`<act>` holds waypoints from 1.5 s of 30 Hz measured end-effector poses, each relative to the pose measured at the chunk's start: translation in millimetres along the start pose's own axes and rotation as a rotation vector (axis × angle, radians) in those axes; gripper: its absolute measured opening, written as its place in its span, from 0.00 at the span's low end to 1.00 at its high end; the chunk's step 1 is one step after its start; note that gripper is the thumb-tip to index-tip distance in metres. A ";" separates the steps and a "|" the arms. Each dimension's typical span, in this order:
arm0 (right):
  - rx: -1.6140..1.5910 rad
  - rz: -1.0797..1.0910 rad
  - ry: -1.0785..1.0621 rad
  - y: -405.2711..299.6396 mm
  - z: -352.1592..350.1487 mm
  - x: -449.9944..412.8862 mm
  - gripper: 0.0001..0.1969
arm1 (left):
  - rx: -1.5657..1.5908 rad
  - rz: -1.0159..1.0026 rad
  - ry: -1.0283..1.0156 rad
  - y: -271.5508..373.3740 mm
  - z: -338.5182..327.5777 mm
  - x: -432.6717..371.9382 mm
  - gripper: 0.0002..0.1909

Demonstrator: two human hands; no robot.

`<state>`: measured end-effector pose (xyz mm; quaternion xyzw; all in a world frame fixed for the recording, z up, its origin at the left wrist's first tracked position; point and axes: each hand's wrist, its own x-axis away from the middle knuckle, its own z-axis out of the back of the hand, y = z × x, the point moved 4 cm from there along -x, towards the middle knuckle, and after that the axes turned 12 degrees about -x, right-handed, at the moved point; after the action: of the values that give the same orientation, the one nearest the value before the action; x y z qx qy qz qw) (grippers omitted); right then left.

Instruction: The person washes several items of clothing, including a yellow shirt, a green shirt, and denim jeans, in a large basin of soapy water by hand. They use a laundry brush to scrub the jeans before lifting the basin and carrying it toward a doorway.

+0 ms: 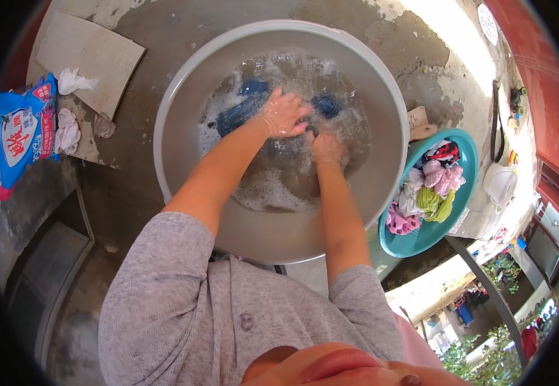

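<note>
A large pale grey basin holds cloudy, foamy water in front of me. Dark blue fabric lies partly under the surface at the left, and more blue fabric pokes out at the right. My left hand is wet, with its fingers apart, over the water at the edge of the left-hand fabric. Just below and to the right, my right hand is curled and partly in the splashing water. Its fingers are mostly hidden, so whether it grips fabric is unclear.
A teal basin of mixed clothes stands against the large basin's right side. At the left are a blue detergent bag, a flattened cardboard sheet and a crumpled white cloth. A white bucket stands farther right on the wet concrete.
</note>
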<state>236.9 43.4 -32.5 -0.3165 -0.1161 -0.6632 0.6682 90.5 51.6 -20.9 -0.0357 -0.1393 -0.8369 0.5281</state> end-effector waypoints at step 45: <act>-0.952 0.987 0.957 -165.4 632.6 451.4 0.21 | 0.805 0.941 0.008 -71.4 79.0 267.6 0.33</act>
<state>287.8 54.7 760.4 -0.2638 0.6247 -0.3355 0.6539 -97.9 -132.1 96.3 0.1116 -0.4115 -0.3961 0.8132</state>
